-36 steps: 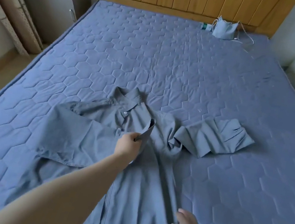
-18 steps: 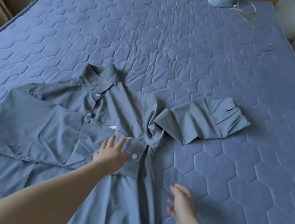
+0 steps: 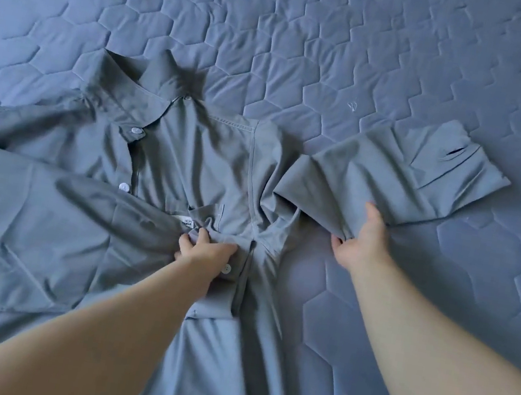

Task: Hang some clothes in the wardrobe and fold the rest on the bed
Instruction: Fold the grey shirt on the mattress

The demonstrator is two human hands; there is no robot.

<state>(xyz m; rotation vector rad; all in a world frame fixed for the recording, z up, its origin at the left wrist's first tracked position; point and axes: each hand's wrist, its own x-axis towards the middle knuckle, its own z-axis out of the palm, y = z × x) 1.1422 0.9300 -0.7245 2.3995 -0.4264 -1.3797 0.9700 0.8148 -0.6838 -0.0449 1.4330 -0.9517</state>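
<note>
Sleeve fold in hand: my left hand [image 3: 205, 252] grips the cuff [image 3: 222, 294], my right hand [image 3: 363, 242] pinches the right sleeve [image 3: 392, 181] — next, I judge, draw it across the shirt [image 3: 196, 159].

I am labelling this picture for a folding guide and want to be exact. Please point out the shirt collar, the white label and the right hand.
shirt collar [image 3: 142, 81]: head view, middle of its turned-down band.
white label [image 3: 186, 221]: head view, its printed face.
right hand [image 3: 363, 242]: head view, back of the hand.
</note>
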